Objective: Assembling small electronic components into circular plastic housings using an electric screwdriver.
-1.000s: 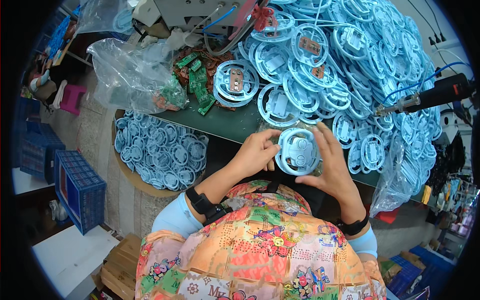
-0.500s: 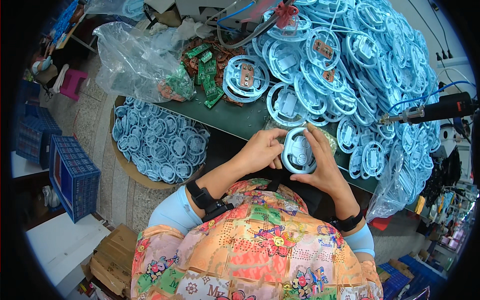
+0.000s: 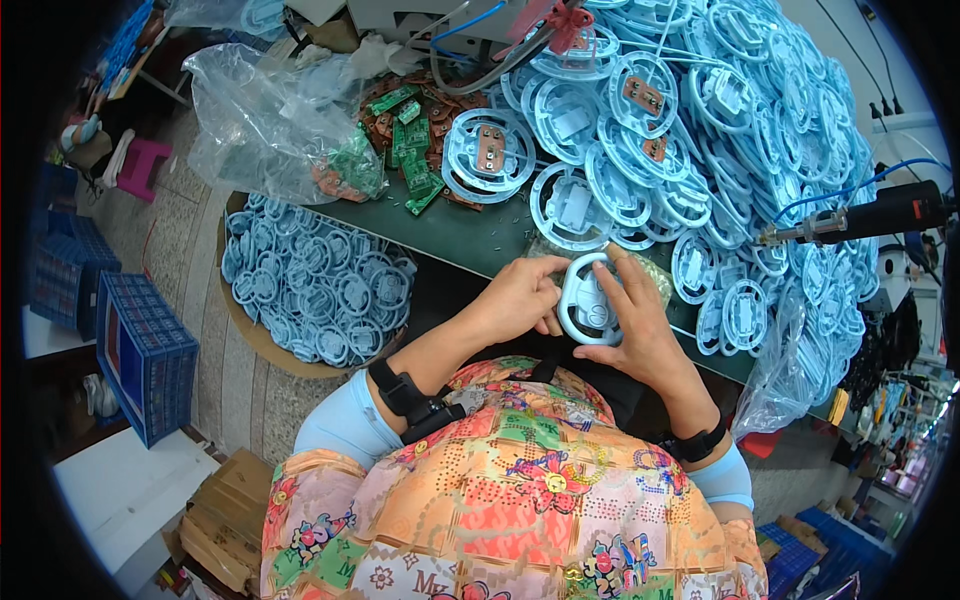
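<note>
A light-blue plastic wheel-shaped part [image 3: 590, 310], like a toy steering wheel, is held tilted just past the table's near edge. My right hand [image 3: 643, 322] grips it from the right, with fingers over the upper rim and thumb at the lower rim. At its left rim is my left hand [image 3: 515, 300]: the index finger reaches to the rim while the other fingers are curled in. Whatever those curled fingers hold, if anything, is hidden. A yellowish clear bag [image 3: 655, 282] lies partly behind my right hand.
Similar blue parts [image 3: 700, 150] form a high pile at the right of the green table [image 3: 470, 245]. Green and brown circuit boards [image 3: 412, 145] lie beside a clear plastic bag [image 3: 270, 130]. A carton [image 3: 275, 357] of blue parts stands lower left. A black electric screwdriver [image 3: 880, 218] hangs at right.
The wheel-shaped part has turned slightly in my right hand, and the right fingers have shifted a little to the left over it. My left hand stays almost still.
</note>
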Action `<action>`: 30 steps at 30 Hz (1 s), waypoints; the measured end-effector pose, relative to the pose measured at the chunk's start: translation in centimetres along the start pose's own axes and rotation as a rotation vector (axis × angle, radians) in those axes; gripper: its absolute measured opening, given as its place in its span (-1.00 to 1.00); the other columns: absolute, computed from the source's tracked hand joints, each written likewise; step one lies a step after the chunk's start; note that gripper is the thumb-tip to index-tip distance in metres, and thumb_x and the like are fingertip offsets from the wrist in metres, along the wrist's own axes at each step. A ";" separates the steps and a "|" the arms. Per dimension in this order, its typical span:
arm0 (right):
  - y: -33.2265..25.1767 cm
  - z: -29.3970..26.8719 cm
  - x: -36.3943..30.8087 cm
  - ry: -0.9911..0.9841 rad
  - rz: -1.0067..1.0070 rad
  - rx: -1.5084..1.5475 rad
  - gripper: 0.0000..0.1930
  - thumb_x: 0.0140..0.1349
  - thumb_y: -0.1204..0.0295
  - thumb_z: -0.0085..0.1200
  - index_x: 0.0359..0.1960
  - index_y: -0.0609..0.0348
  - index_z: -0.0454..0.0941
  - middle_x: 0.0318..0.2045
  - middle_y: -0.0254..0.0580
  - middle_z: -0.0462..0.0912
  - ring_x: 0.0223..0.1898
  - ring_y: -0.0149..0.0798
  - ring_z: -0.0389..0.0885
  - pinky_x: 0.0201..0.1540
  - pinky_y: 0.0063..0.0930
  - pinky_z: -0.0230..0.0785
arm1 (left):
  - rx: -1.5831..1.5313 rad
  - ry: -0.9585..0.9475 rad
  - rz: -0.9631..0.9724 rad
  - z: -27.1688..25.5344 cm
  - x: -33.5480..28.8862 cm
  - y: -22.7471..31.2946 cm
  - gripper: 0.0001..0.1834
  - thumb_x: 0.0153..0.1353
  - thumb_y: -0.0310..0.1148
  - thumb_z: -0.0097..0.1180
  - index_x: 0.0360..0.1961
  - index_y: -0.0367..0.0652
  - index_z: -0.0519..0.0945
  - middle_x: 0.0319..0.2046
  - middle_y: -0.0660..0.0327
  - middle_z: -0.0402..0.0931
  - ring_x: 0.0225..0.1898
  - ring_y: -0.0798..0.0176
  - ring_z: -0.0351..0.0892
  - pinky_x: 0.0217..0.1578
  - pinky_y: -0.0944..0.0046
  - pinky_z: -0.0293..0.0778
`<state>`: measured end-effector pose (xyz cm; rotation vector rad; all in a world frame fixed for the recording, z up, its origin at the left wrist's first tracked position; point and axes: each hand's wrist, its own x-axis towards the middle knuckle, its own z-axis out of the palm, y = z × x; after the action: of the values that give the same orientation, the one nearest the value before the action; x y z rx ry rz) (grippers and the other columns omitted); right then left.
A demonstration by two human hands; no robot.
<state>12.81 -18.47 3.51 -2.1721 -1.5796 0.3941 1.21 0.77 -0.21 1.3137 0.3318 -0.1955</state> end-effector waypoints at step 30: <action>5.2 -23.1 0.3 1.098 -0.047 0.505 -0.77 0.23 0.52 0.14 -0.13 0.39 0.48 -0.45 -0.06 0.60 -0.43 -0.19 0.69 -0.32 -0.39 0.58 | 1.137 0.149 1.030 1.1 -0.1 -1.1 -0.71 0.00 -0.55 0.17 -0.18 -0.23 0.54 0.10 -0.10 0.47 0.21 -0.16 0.44 0.15 -0.11 0.41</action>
<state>27.91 -23.51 21.07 -1.4810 -0.7750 -0.3547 0.92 -0.55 -0.94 2.4475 -0.4481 0.6933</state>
